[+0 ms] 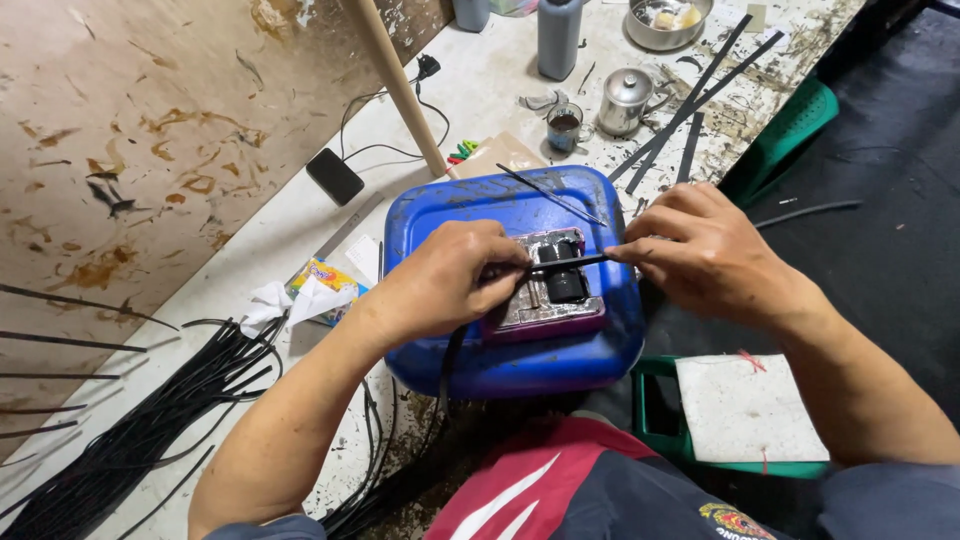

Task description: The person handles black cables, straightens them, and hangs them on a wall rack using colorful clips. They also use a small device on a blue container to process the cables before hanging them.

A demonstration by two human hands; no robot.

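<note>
Both my hands work over a blue plastic jerrycan (440, 215) lying flat in front of me. A small metal device with a black roller (560, 290) rests on top of it. My left hand (440, 280) and my right hand (700, 250) pinch the two ends of a thin black strip (570, 264) stretched across the device. The strip's tail hangs down below my left hand, over the can's front edge.
A pile of black strips (150, 420) lies at the left on the stained white bench (300, 220). A black phone (334, 176), wooden stick (400, 85), metal teapot (625, 100), cup (565, 127) and bowl (668, 22) sit beyond. A green stool (740, 410) stands at my right.
</note>
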